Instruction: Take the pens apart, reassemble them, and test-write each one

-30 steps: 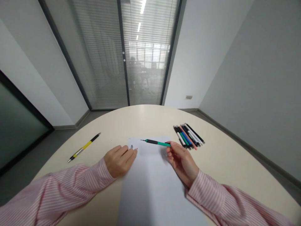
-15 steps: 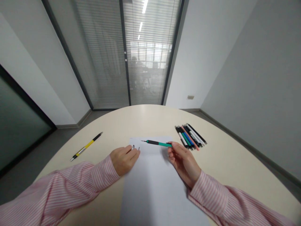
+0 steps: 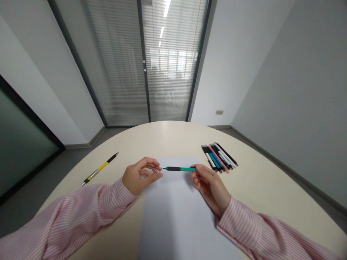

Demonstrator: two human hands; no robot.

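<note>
My right hand [image 3: 210, 184] pinches a green pen [image 3: 187, 169] by its clip end. The pen lies level above the sheet of white paper [image 3: 184, 216], pointing left, with a dark grip and a thin refill sticking out of its front. My left hand [image 3: 141, 175] is curled, thumb and fingertips close around the refill's tip. Something small may be between those fingertips; I cannot make it out. The small pen parts seen earlier by the left fingers are hidden now.
A yellow and black pen [image 3: 100, 169] lies at the left of the round cream table [image 3: 173, 137]. Several pens [image 3: 219, 157] lie side by side on the right, beyond my right hand. Behind the table stands a glass partition with blinds [image 3: 168, 90].
My left hand has lifted off the paper and turned its fingers to the refill's tip. The green pen has shifted slightly left and down, still in my right hand.
</note>
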